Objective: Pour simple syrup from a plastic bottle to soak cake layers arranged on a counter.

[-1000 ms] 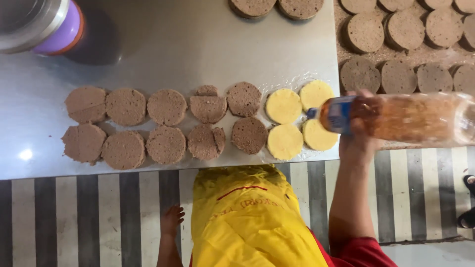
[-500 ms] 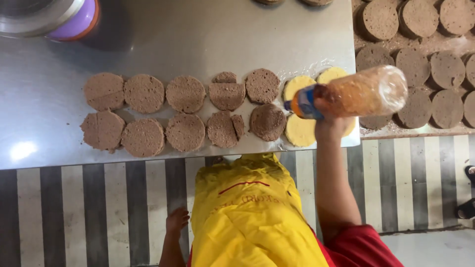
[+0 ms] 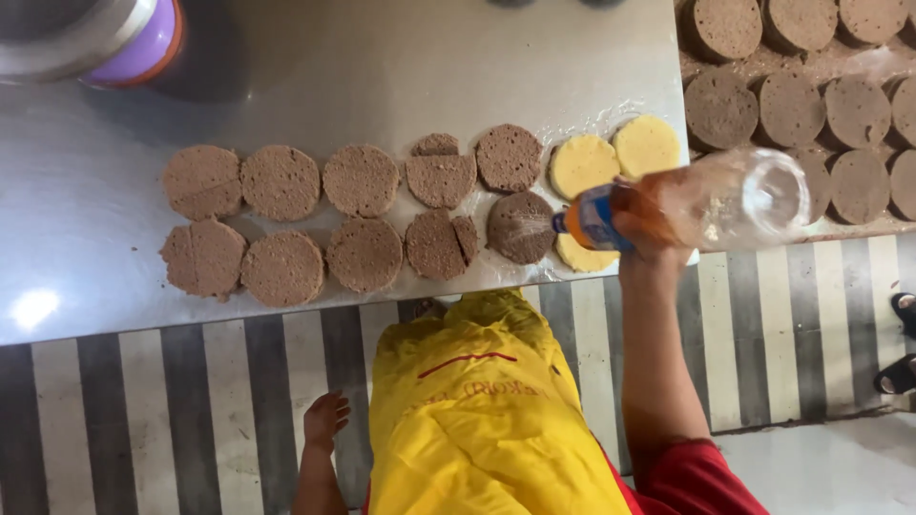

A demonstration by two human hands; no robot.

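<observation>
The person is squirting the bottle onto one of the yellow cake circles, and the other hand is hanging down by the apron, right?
Not quite. In the head view the bottle in the right hand sprays onto a brown sponge round, not a yellow one; the yellow rounds sit beside it. The left hand does hang beside the yellow apron.

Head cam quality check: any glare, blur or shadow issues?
Head view: a bright glare spot on the steel table at lower left; the clear bottle in the right hand looks motion-blurred; a dark shadow falls beside the metal container; the brown cake rounds are sharp.
</observation>
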